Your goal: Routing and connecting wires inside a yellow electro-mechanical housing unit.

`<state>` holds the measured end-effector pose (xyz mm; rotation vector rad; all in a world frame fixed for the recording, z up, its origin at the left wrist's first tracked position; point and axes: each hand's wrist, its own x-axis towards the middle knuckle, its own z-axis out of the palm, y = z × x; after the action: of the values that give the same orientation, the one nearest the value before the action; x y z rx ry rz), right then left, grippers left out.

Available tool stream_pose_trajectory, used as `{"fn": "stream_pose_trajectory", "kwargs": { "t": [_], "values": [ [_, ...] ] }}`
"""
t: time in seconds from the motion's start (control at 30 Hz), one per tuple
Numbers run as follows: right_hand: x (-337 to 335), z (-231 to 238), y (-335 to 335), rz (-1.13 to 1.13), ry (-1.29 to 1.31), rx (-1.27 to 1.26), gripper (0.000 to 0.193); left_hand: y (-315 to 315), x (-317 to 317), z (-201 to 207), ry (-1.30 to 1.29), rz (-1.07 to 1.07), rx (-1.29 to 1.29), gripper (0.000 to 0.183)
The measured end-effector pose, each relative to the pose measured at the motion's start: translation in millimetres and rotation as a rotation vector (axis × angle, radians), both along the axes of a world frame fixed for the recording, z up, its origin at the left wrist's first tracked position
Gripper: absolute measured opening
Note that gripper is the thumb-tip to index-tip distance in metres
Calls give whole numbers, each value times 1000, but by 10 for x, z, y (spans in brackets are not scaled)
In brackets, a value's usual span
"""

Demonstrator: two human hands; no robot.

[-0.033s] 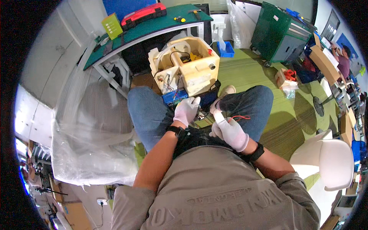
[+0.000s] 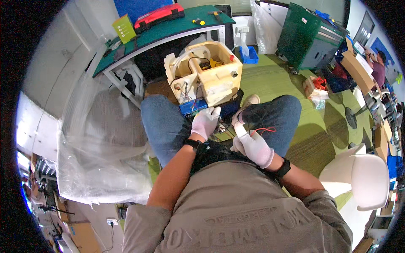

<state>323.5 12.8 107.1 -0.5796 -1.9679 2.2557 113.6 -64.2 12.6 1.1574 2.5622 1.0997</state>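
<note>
My left hand (image 2: 205, 122), in a white glove, is closed with its fingertips pinched together. Thin dark wires (image 2: 222, 125) come out beside those fingers. To its right is my right hand (image 2: 256, 148), gloved too, its fingers curled in and a pale, finger-like length pointing up from it. What lies inside its grip is hidden. A red wire (image 2: 266, 129) loops out beside it over my right knee. Beyond my hands sits a cream plastic housing (image 2: 221, 86) with open compartments, wires and a hose inside. A blue part (image 2: 193, 107) sits at its lower front.
A green-topped bench (image 2: 168, 27) bears a red toolbox (image 2: 158, 19) and a hammer (image 2: 217, 16). At right are a green tool cabinet (image 2: 306, 40), a small box with red items (image 2: 316, 86) and a white chair (image 2: 367, 177). Plastic-wrapped goods (image 2: 101, 168) stand left. Another person (image 2: 378, 69) sits far right.
</note>
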Motion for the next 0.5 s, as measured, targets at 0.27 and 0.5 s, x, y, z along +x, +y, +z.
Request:
{"fn": "stream_pose_trajectory", "kwargs": {
  "t": [0.27, 0.5],
  "values": [
    [1, -102, 67, -12, 4, 18, 63, -30, 67, 201, -57, -3, -102, 46],
    [-51, 114, 12, 16, -44, 17, 60, -96, 67, 325, 32, 9, -60, 49]
  ]
}}
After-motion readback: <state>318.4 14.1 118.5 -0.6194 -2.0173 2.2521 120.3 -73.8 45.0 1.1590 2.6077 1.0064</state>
